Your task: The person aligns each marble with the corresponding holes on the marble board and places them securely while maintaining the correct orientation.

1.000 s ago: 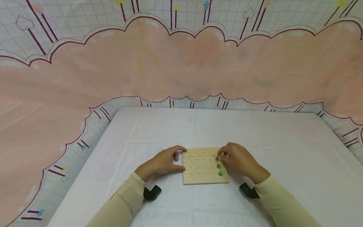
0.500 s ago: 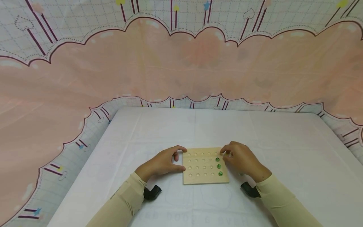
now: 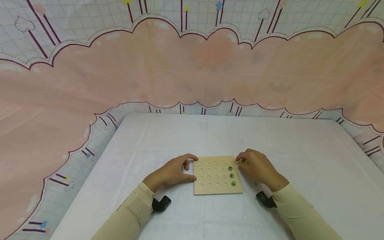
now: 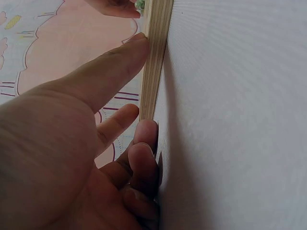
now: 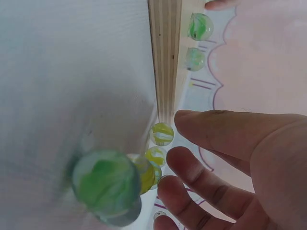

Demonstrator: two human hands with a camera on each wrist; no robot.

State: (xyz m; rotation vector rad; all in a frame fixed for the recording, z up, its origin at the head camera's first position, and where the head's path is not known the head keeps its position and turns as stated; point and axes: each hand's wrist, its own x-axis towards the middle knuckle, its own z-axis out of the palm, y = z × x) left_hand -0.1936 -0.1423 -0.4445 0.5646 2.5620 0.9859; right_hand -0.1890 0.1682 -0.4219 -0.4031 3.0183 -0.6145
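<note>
A pale wooden board [image 3: 212, 178] with rows of round hollows lies flat on the white table. Three green-swirled marbles sit in its right column, the nearest green marble [image 3: 233, 183] at the front. My left hand [image 3: 171, 171] holds the board's left edge, thumb and index finger spread along it; in the left wrist view its thumb touches the board's side [image 4: 157, 57]. Just off the board's far right corner is my right hand [image 3: 256, 168], fingers loosely bent. A yellow-swirled marble [image 5: 162, 134] lies by its thumb tip, not visibly gripped.
More loose marbles lie on the table under and beside the right hand, among them a large-looking green marble [image 5: 106, 183]. Black wrist mounts [image 3: 161, 203] show below each hand. A patterned cloth [image 3: 192, 73] hangs behind the table.
My right hand has drawn back from the board's far right hollow to just past the right edge. A green marble below that hand has come into view. The left hand stays still.
</note>
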